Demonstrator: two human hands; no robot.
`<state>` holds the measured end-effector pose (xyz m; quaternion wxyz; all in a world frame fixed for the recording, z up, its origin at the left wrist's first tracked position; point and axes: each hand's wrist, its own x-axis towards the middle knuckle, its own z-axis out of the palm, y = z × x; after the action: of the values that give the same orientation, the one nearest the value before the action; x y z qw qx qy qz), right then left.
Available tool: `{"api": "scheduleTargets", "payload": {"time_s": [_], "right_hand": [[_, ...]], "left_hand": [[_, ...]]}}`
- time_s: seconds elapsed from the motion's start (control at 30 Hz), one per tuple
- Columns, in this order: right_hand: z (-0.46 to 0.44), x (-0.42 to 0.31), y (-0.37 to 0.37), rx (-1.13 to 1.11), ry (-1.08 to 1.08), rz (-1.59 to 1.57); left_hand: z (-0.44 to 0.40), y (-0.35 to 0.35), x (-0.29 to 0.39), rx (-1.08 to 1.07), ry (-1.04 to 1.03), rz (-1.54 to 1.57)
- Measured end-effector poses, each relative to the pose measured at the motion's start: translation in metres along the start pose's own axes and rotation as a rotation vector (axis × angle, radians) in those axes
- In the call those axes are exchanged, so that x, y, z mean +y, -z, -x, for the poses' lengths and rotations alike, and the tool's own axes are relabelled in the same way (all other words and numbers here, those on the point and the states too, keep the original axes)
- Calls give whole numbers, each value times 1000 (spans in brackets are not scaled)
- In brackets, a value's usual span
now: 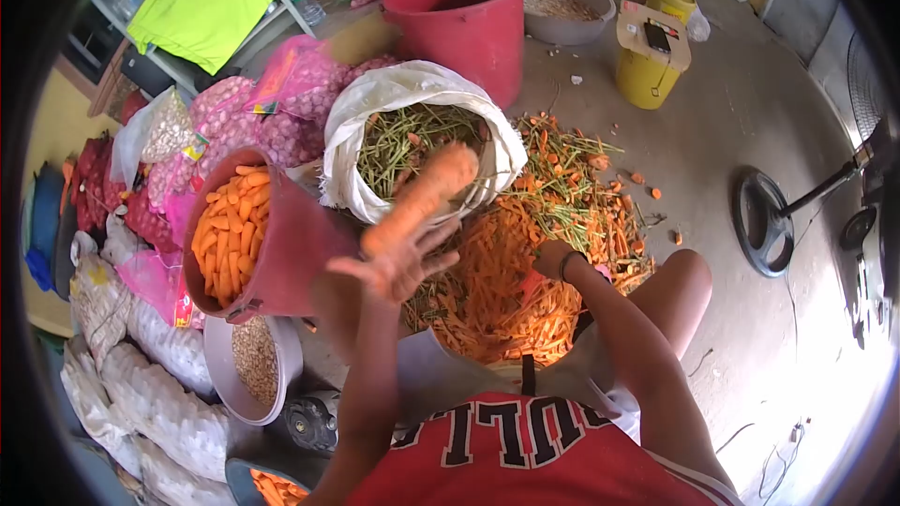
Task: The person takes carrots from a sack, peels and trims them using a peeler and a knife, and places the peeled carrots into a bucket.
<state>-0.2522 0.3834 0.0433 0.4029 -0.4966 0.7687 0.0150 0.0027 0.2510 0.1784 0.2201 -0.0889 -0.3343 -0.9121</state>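
Observation:
A large carrot (422, 199) is just above my left hand (398, 262), whose fingers are spread apart; whether it touches the palm is unclear. Below and behind the carrot stands a white sack (352, 122) full of green stems. My right hand (551, 262) is low over a heap of orange peelings (497, 290), beside a small pinkish-red object (532, 283); its fingers are mostly hidden, so its grip cannot be made out. Left of my left hand, a tilted red bucket (300, 244) holds peeled carrots (230, 234).
Pink net bags of bulbs (220, 122) and white sacks (159, 394) lie at left. A tall red tub (492, 37), a grey basin (562, 30) and a yellow bucket (647, 80) stand behind. A round black stand base (764, 223) is at right.

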Motion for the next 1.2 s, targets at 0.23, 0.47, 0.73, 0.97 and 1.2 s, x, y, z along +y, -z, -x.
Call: {"api": "scheduleTargets", "payload": {"time_s": [0.23, 0.47, 0.73, 0.97, 1.2], "right_hand": [[0, 15, 1, 187, 24, -37], [40, -4, -5, 622, 177, -93], [49, -4, 1, 522, 32, 28], [12, 75, 22, -67, -249, 194], [28, 47, -2, 151, -127, 151]], "left_hand": [[11, 42, -70, 678, 368, -196], [10, 54, -134, 700, 618, -596], [-12, 13, -153, 644, 693, -491], [2, 22, -155, 562, 767, -597], [-3, 30, -149, 653, 485, -892]]}}
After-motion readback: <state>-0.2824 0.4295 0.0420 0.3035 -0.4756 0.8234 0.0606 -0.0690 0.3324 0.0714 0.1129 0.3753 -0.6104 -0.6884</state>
